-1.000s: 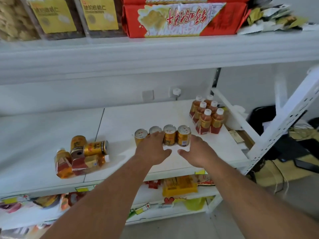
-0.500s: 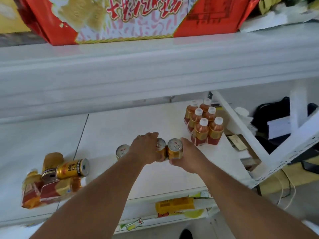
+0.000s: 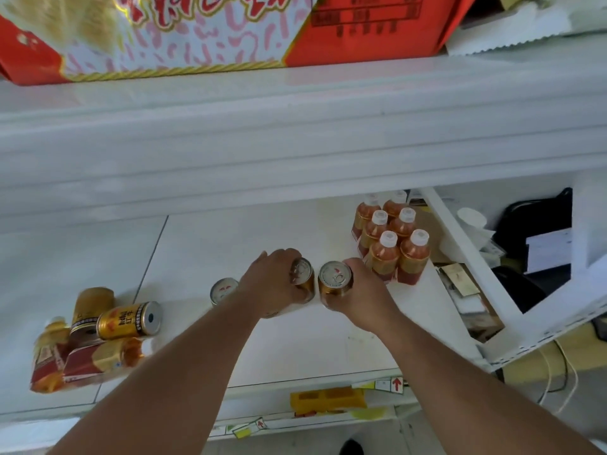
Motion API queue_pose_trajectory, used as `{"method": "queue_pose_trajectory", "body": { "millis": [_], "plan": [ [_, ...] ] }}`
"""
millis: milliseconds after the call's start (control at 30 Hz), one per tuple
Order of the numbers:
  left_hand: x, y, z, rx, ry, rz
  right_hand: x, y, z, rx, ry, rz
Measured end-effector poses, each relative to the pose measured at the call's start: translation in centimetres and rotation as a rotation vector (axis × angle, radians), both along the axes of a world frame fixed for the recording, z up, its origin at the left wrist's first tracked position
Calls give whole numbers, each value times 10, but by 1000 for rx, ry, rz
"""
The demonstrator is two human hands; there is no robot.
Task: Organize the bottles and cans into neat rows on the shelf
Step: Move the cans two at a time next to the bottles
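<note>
**Two hands on upright cans, mid-shelf**

As we compare this view with the one half a second before, we find the camera tipped further down and closer: the upper shelf edge (image 3: 295, 142) now fills the middle band, and the red box (image 3: 361, 27) above it is cropped. Both hands keep their places on the white shelf (image 3: 230, 241). The can under the right hand now shows its whole lid, where it was partly covered before.

We see the left hand (image 3: 272, 284) curled over the right can of its pair, can L (image 3: 301, 278), gripping it from above and behind; that can leans slightly, its lid turned toward the right. The right hand (image 3: 364, 295) wraps can R (image 3: 335, 280), which stands with its long axis vertical, lid up, pull-tab visible. The two cans sit just beside each other; we cannot tell if they touch. A third can (image 3: 224, 289) stands upright to the left, partly behind the left forearm.

Right of the hands, six bottles (image 3: 391, 241) stand upright in two columns, white caps up, the nearest just beside the right hand. At far left lies a loose heap (image 3: 88, 339): one gold can (image 3: 130, 321) on its side, long axis running left to right, base facing right, with toppled bottles and another can around it.
</note>
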State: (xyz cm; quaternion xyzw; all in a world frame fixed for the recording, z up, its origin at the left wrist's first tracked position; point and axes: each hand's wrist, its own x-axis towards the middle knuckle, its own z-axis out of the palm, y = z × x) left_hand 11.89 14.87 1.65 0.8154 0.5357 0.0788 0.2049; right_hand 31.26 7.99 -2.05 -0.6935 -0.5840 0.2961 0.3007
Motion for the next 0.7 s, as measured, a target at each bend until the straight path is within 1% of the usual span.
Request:
{"method": "queue_pose_trajectory", "body": {
  "millis": [133, 233, 300, 533, 700],
  "plan": [
    [-4, -6, 15, -32, -197, 44, 4, -4, 17, 71, 63, -57],
    [-9, -19, 26, -7, -275, 60, 1, -13, 29, 128, 88, -78],
    [-14, -30, 34, -27, -321, 73, -4, -22, 36, 151, 108, -94],
    [-38, -71, 44, -55, -405, 116, -28, -63, 53, 162, 94, -101],
    [-52, -94, 35, -16, -380, 104, -36, -86, 60, 167, 97, -109]
  ]
}}
